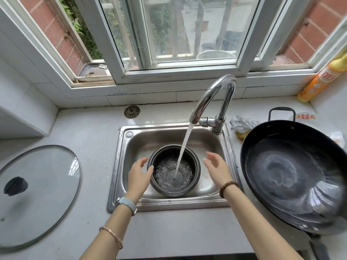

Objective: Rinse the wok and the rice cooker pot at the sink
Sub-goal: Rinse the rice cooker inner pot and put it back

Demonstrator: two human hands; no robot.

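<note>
The dark rice cooker pot (195, 166) stands upright in the steel sink (131, 147). Water runs from the chrome faucet (214, 96) straight into the pot and foams on its bottom. My left hand (139, 175) is at the pot's left rim, thumb touching the edge, fingers relaxed. My right hand (216, 169) hovers just right of the pot with straight fingers, apart from it. The black wok (293, 175) sits on the counter right of the sink, wet inside, its loop handle at the back.
A glass lid (37, 194) with a black knob lies on the counter at the left. A sink strainer (132, 111) lies behind the sink. A scouring cloth (242, 122) sits beside the faucet base. An orange detergent bottle (319, 79) leans in the right window corner.
</note>
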